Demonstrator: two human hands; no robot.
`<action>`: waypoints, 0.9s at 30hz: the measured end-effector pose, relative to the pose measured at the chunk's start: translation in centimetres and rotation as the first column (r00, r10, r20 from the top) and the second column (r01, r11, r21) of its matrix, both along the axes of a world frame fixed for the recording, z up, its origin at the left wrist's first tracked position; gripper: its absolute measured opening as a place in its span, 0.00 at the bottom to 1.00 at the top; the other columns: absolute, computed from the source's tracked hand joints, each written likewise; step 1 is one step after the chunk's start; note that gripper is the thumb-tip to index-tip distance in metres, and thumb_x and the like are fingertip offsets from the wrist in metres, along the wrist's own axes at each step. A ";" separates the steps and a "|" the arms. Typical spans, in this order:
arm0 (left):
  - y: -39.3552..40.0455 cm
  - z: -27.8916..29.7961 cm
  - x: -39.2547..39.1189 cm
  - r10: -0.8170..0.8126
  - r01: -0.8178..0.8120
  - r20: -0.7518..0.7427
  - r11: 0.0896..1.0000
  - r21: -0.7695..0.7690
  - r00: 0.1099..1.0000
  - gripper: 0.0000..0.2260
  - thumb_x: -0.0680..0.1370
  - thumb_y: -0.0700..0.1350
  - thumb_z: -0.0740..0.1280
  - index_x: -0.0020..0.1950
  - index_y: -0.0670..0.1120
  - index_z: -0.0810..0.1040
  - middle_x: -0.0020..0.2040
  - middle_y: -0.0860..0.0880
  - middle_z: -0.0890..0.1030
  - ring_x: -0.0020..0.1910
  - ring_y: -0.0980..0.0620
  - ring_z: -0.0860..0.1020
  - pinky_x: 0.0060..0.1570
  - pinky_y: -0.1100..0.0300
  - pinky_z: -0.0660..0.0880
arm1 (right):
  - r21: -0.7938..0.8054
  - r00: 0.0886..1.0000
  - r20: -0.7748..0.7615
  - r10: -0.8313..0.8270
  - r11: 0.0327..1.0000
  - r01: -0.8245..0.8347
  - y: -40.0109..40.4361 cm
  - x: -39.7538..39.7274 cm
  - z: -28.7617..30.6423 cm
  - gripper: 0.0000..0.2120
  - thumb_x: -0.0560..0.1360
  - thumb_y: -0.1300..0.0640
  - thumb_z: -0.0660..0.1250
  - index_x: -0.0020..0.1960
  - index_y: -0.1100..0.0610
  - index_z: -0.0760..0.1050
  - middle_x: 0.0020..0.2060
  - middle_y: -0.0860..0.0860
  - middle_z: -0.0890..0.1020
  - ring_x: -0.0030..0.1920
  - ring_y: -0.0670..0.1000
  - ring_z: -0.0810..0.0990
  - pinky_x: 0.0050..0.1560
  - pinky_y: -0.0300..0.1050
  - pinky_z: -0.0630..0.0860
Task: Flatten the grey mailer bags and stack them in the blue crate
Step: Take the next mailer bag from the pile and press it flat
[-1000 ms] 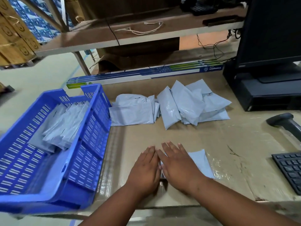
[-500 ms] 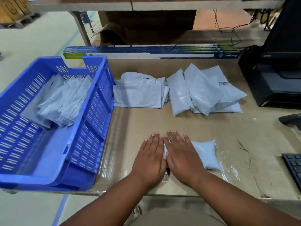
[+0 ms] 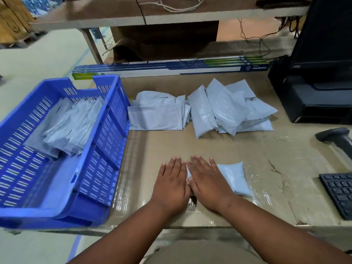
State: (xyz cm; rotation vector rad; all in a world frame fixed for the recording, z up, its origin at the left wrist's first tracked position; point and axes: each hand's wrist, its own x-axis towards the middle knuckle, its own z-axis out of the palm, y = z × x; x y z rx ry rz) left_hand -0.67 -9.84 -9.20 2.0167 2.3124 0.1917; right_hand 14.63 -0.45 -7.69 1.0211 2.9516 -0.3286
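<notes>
A grey mailer bag point(image 3: 235, 178) lies on the cardboard-covered table near the front edge; its right end bulges with air. My left hand point(image 3: 172, 182) and my right hand point(image 3: 207, 182) press flat on its left part, palms down, fingers together, side by side. The blue crate point(image 3: 106, 141) stands at the left with a stack of flattened grey bags point(image 3: 70, 126) inside. Behind my hands lie a flat pile of grey bags point(image 3: 156, 117) and a puffy heap of grey bags point(image 3: 228, 109).
A long boxed item point(image 3: 171, 68) lies along the table's back. A black monitor and its base point(image 3: 320, 92) stand at the right, with a barcode scanner point(image 3: 335, 138) and a keyboard point(image 3: 339, 191) nearer. A shelf runs overhead at the back.
My hands stay pressed on the bag with almost no shift. The bag's right end has puffed up as air was pushed into it. The camera view has tilted slightly.
</notes>
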 end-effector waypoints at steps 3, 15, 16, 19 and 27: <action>1.0 1.3 0.9 -0.043 0.044 -0.015 0.998 0.045 0.999 0.30 0.81 0.53 0.54 0.81 0.41 0.68 0.82 0.40 0.67 0.83 0.40 0.62 0.80 0.38 0.60 | 0.068 0.999 -0.006 -0.033 0.997 0.033 0.1 1.2 0.4 0.29 0.85 0.45 0.46 0.84 0.52 0.61 0.83 0.52 0.62 0.84 0.53 0.56 0.83 0.63 0.47; 3.4 0.1 4.1 -0.119 0.120 -0.025 0.990 0.067 0.993 0.28 0.82 0.51 0.56 0.79 0.39 0.71 0.79 0.38 0.71 0.80 0.38 0.66 0.80 0.41 0.62 | 0.110 0.995 -0.028 -0.096 0.989 0.098 1.5 4.7 -0.7 0.27 0.84 0.48 0.50 0.81 0.54 0.66 0.81 0.54 0.67 0.82 0.55 0.61 0.82 0.64 0.54; 3.5 0.1 4.2 -0.120 0.122 -0.035 0.990 0.076 0.992 0.28 0.82 0.51 0.56 0.79 0.39 0.71 0.79 0.37 0.70 0.80 0.38 0.66 0.80 0.40 0.61 | 0.110 0.995 -0.037 -0.097 0.989 0.101 1.6 4.6 -0.8 0.27 0.85 0.48 0.50 0.81 0.54 0.65 0.81 0.54 0.66 0.82 0.55 0.60 0.82 0.64 0.54; 3.7 -0.1 4.3 -0.116 0.121 -0.053 0.987 0.103 0.992 0.27 0.83 0.50 0.56 0.79 0.38 0.70 0.79 0.37 0.71 0.80 0.37 0.66 0.79 0.40 0.60 | 0.100 0.995 -0.038 -0.096 0.990 0.100 1.8 4.6 -1.2 0.27 0.85 0.48 0.49 0.82 0.54 0.63 0.83 0.54 0.63 0.83 0.56 0.58 0.82 0.64 0.52; 3.9 -0.3 4.3 -0.116 0.123 -0.075 0.988 0.095 0.990 0.27 0.84 0.51 0.55 0.80 0.39 0.70 0.79 0.37 0.70 0.81 0.38 0.65 0.80 0.40 0.60 | 0.061 0.996 -0.005 -0.087 0.994 0.087 2.2 4.6 -1.6 0.30 0.85 0.47 0.45 0.84 0.55 0.60 0.84 0.54 0.59 0.84 0.55 0.55 0.82 0.63 0.53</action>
